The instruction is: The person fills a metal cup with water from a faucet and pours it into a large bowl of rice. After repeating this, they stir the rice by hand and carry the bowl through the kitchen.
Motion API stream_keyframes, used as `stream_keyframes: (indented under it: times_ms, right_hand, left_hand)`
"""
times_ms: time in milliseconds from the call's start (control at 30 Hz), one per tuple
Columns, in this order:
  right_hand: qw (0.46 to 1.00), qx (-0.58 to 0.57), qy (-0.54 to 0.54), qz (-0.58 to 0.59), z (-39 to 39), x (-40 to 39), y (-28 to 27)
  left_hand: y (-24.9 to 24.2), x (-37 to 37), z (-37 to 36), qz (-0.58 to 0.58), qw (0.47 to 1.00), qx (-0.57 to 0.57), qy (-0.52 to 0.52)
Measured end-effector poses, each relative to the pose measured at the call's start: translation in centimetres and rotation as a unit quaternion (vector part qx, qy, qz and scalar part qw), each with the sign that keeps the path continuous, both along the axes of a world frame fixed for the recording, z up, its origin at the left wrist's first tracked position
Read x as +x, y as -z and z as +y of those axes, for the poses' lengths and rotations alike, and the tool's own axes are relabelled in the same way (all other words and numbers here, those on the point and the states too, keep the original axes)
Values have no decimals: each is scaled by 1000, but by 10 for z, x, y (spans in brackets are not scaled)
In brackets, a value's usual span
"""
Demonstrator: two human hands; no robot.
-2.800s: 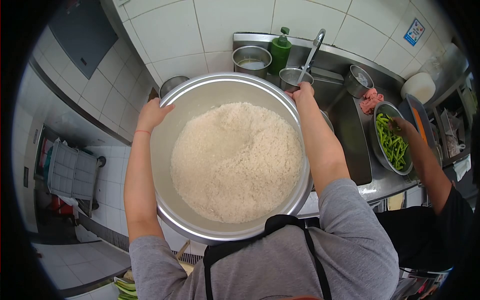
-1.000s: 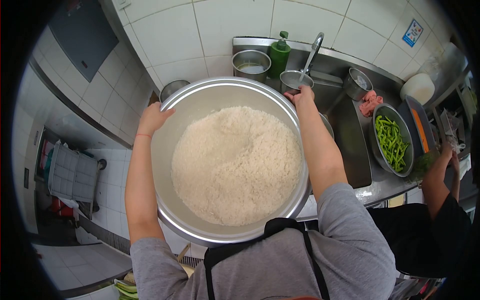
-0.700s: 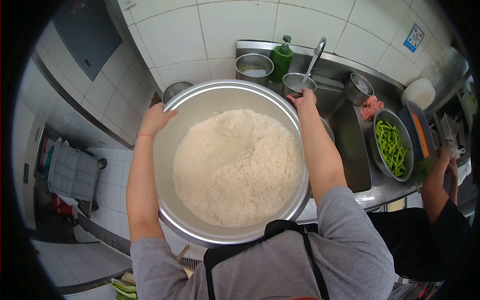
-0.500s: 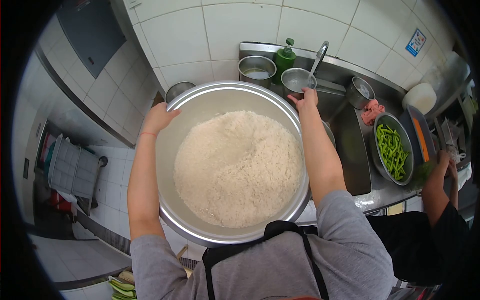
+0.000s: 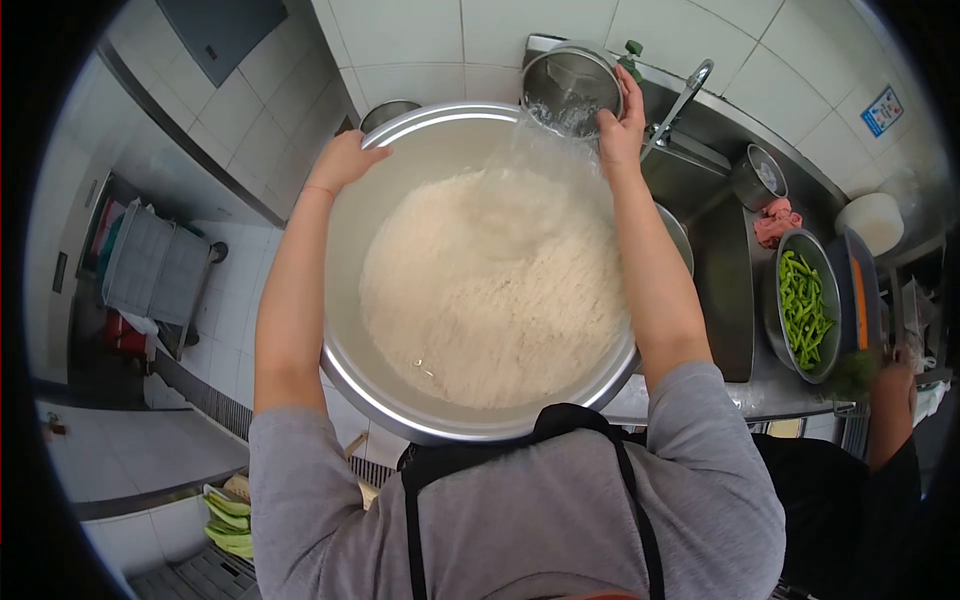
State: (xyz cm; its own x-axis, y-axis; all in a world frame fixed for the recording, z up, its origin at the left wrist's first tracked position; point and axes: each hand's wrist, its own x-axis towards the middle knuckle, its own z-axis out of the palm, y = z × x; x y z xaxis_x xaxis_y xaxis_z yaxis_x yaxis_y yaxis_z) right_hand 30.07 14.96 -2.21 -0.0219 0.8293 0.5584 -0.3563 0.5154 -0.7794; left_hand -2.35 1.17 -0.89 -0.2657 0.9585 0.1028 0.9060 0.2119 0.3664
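Observation:
A wide metal pot (image 5: 352,300) full of white rice (image 5: 500,310) stands tilted toward me. My left hand (image 5: 345,162) is closed on its upper left rim, thumb over the inside. Above the far right rim, my right hand (image 5: 622,122) grips a small round metal pot (image 5: 572,90), tipped so that water pours from it. The stream lands on the far part of the rice, where the surface looks wet and cloudy.
To the right is a steel sink (image 5: 722,290) with a running faucet (image 5: 690,90). Beyond it stand a bowl of green peppers (image 5: 805,310), a pink cloth (image 5: 777,222) and a small metal pot (image 5: 758,178). At far right, a co-worker's hand (image 5: 893,385) is near dark greens.
My right hand has lifted the small pot from under the faucet, brought it left over the rice and tipped it; water now pours out. My left hand stays on the rim.

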Motion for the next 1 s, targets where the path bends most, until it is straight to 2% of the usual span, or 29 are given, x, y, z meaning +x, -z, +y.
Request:
stream_keyframes:
  times_ms: [67,133,200,233,267,333,400,433,467,500,533,600,633,700,800,1000]
  right_hand:
    - [990,131,21,-53,-7,-5,-6]
    - [985,155,4,-70,-7,-9,-6]
    - [920,312,163,-171,-11,-10,-15]
    - [886,355,226,-196,-18,-10,-24]
    - [887,352,226,-196,-15,-9,-21]
    - [890,294,283,-203,0,-3,-13]
    - [967,79,226,-89,26,10,7]
    - [979,-40,199,-21,27,11,5]
    - [953,-240,155,96,24,18,4]
    - [901,-352,169,187,33,24,9]
    - [902,-351,169,187,49,35,23]
    - [806,-505,106,289,63,52,43]
    - [805,-507,110,289,61,53,43]
    - [755,-537,233,296,59,52,40]
    - [763,-526,207,313,64,58,47]
    - [787,-510,159,308,76,60,59]
  left_hand:
    - [0,1,0,-1,1000,-5,-6]
    - [2,-1,0,0,1000,-9,-10]
    - [2,0,1,4,1000,-4,-11]
    - [2,0,0,4,1000,-8,-11]
    - [1,1,0,-7,1000,-17,-15]
    - [0,2,0,-18,999,-26,-16]
    - [0,1,1,10,999,-35,-17]
    - [1,1,1,11,999,-35,-16]
    - [2,0,1,20,999,-27,-16]
    - [2,-1,2,29,999,-20,-16]
    - [2,-3,2,29,999,-20,-16]
    - [2,-4,3,14,1000,-24,-8]
    - [3,-3,3,12,1000,-27,-5]
    - [3,-3,4,-13,999,-31,-16]
    - [4,-4,4,23,999,-28,-10]
    - [2,-1,3,23,999,-23,-18]
